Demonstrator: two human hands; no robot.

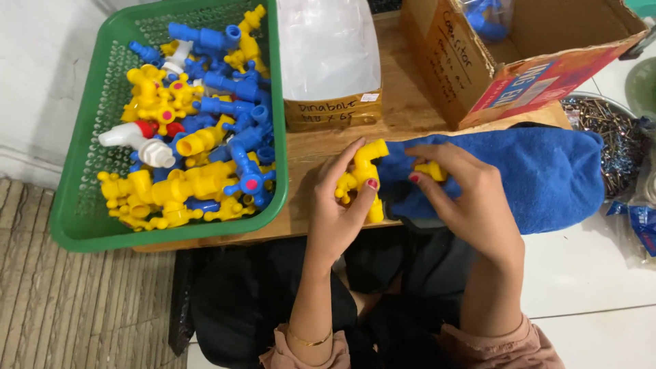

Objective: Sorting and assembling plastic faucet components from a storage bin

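Observation:
My left hand grips a yellow plastic tap over the front edge of a wooden board. My right hand pinches a small yellow part of the tap against a blue cloth that lies across the board to the right. Both hands meet at the tap. Dark fabric covers my lap below.
A green plastic basket at the left holds several yellow, blue and white plastic taps. Behind are a small carton with a clear bag, an open cardboard box, and a bowl of nails at the right.

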